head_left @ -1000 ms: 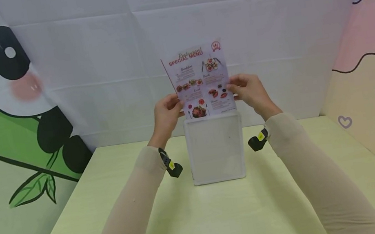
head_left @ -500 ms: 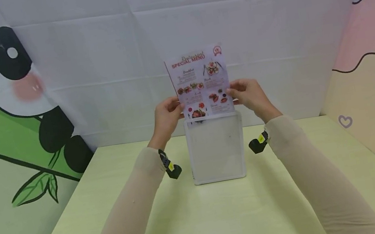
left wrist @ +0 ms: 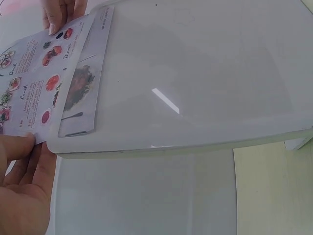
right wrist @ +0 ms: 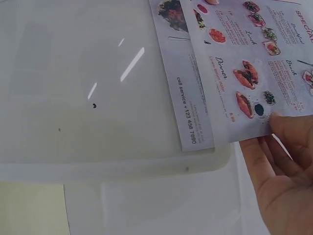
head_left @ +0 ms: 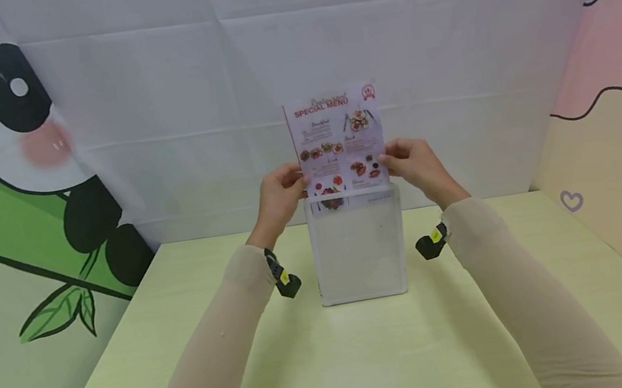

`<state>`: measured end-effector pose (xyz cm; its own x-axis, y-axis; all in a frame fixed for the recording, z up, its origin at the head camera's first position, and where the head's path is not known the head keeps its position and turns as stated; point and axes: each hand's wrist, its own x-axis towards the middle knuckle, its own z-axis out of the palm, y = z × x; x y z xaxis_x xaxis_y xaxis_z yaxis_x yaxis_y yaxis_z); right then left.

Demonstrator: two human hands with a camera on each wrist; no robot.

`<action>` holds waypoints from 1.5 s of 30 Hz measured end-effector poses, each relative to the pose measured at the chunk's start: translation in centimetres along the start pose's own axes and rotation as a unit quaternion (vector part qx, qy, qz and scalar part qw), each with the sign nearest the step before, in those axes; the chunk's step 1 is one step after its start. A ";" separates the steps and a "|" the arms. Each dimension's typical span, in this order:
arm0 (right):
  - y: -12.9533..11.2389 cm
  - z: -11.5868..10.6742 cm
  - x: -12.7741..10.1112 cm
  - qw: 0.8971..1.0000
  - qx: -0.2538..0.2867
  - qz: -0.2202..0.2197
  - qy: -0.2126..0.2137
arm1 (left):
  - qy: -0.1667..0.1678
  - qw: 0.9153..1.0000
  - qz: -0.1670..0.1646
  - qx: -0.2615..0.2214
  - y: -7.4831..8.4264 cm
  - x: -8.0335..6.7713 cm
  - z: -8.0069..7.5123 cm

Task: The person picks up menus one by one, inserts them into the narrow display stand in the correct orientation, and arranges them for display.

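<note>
A printed restaurant menu sheet (head_left: 339,141) stands upright, its bottom strip inside the top of a clear menu holder (head_left: 358,255) with a pale rim. Through the holder's front panel the lower edge of the sheet shows in both wrist views. My left hand (head_left: 281,199) pinches the left edge of the menu between thumb and fingers, just above the holder's top corner. On the opposite edge, my right hand (head_left: 419,169) pinches it the same way, thumb in front. Both hands (left wrist: 24,181) stay outside the holder.
The holder stands on a pale yellow table (head_left: 340,367), near the white cloth backdrop (head_left: 179,106). Cartoon-printed panels (head_left: 611,102) flank the table on either side. A wrist camera (head_left: 289,283) hangs from each sleeve cuff.
The menu has moved down, and its bottom strip now shows behind the holder's front panel. It has also straightened from a slight tilt. Both hands keep their pinch; the holder stays put.
</note>
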<state>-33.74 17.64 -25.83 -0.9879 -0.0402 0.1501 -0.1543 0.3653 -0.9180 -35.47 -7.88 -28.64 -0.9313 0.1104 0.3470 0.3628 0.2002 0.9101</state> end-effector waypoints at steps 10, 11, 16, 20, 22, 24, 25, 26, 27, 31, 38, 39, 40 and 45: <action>1.1 0.1 -0.2 1.000 0.002 -0.013 -0.008 | -0.012 1.000 0.011 0.018 -0.1 -0.2 0.1; 1.3 0.1 -0.2 1.000 0.000 -0.013 -0.008 | -0.013 1.000 0.010 0.020 -0.1 -0.2 0.1; 1.6 0.1 -0.2 1.000 0.005 -0.014 -0.009 | -0.017 0.999 0.000 0.033 0.0 -0.3 0.1; 1.6 0.2 -0.2 1.000 0.014 -0.017 -0.011 | -0.021 0.999 0.003 0.034 -0.1 -0.2 0.0; 1.5 0.2 -0.2 1.000 0.023 -0.018 -0.011 | -0.023 0.999 0.003 0.033 -0.1 -0.2 0.0; 1.5 0.2 -0.2 0.999 0.031 -0.017 -0.010 | -0.025 0.999 0.004 0.032 -0.2 -0.2 -0.1; 1.4 0.2 -0.1 0.999 0.035 -0.017 -0.008 | -0.025 0.999 0.004 0.032 -0.2 -0.2 -0.1; 1.4 0.2 -0.1 0.999 0.037 -0.017 -0.007 | -0.026 0.999 0.003 0.033 -0.2 -0.2 -0.1; 1.4 0.3 -0.1 0.999 0.039 -0.014 -0.004 | -0.026 0.999 0.002 0.033 -0.2 -0.3 -0.1; 1.3 0.4 0.0 0.999 0.037 -0.013 0.001 | -0.029 0.999 -0.003 0.031 -0.2 -0.3 -0.1; 1.5 0.5 -0.2 0.999 0.039 -0.024 -0.003 | -0.029 0.999 -0.005 0.033 -0.3 -0.3 -0.1; 1.6 0.5 -0.2 0.999 0.038 -0.026 -0.004 | -0.029 0.999 -0.005 0.032 -0.3 -0.3 -0.1; 1.7 0.4 -0.2 0.999 0.036 -0.028 -0.006 | -0.029 0.999 -0.006 0.034 -0.3 -0.2 -0.1; 1.9 0.3 -0.2 0.999 0.032 -0.036 -0.012 | -0.029 0.999 -0.006 0.034 -0.3 -0.2 0.0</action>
<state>-33.82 18.05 -27.69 -0.9742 -0.0872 0.2083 -0.2251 0.3005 -0.9268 -35.43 -7.99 -28.97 -0.9331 0.1643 0.3200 0.3544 0.2669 0.8962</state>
